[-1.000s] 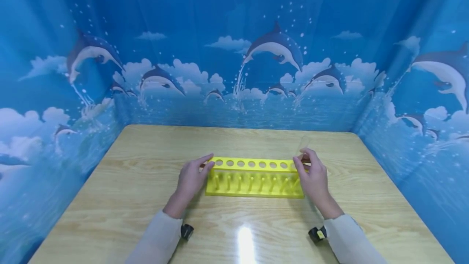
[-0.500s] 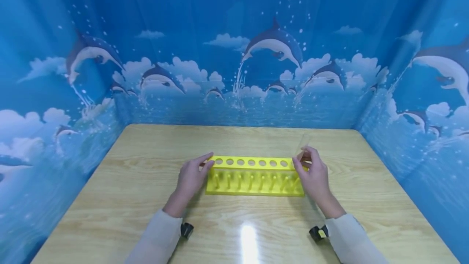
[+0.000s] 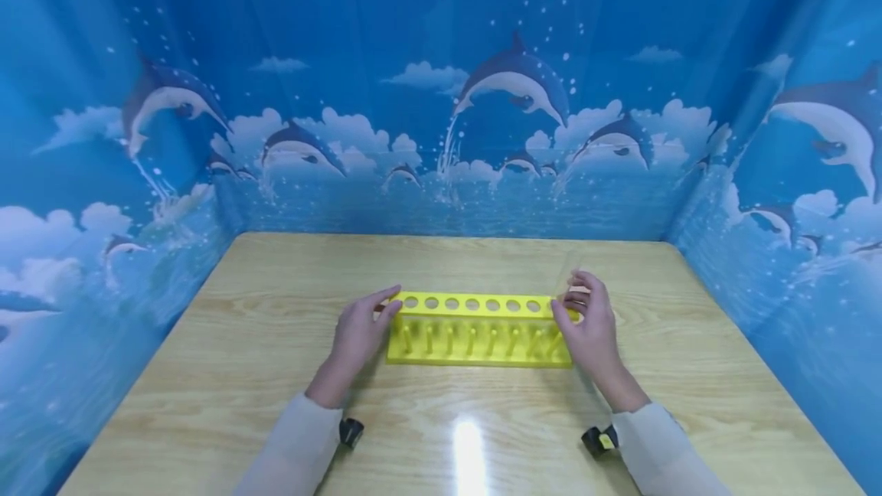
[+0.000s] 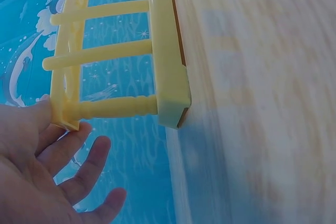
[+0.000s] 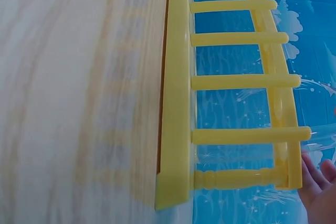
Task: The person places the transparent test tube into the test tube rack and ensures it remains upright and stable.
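A yellow test tube rack (image 3: 475, 327) stands on the table, with a row of round holes along its top bar and upright pegs below. My left hand (image 3: 358, 335) grips the left end of its top bar between thumb and fingers; the lower fingers spread free in the left wrist view. At the other end is my right hand (image 3: 592, 335), thumb against the top bar and fingers curled beside a clear test tube (image 3: 568, 268). The tube tilts up and back from the last hole, which the thumb hides. In the right wrist view the fingers (image 5: 311, 174) sit against the rack's end.
The pale wood table (image 3: 289, 381) reaches back to a blue dolphin-print curtain (image 3: 413, 113), which also closes in both sides. A black wrist camera (image 3: 351, 433) hangs under the left sleeve, another wrist camera (image 3: 596, 440) under the right.
My right fingertips have risen slightly along the tube and spread away from the thumb. The left hand keeps its hold, and the rack stays nearly in place.
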Available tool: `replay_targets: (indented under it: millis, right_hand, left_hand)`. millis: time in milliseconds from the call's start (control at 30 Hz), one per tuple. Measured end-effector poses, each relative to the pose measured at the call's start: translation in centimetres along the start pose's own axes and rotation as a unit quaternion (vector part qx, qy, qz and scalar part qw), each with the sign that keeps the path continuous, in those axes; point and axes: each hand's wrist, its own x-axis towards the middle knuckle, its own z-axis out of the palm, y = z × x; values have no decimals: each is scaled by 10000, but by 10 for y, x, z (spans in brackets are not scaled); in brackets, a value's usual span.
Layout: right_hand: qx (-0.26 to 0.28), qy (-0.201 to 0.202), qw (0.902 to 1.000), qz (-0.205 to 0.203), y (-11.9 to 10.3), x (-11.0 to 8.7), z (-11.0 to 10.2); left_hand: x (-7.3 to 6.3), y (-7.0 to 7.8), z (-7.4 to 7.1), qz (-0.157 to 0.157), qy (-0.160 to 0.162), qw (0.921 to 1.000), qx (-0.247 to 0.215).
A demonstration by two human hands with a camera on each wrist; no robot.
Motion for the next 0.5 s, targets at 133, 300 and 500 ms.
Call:
replay_targets:
  millis: [133,300,500]
  right_hand:
    - [198,205,9995,-139,2,2,-1]
    - [123,275,9994,-165,4,5,-4]
    - [-228,-29,9997,10,5,7,-8]
  left_hand:
    - [3,0,1,91,-17,9999,91]
    - [5,-3,0,176,-200,9995,-178]
    - [6,-8,-5,625,-128,9979,-111]
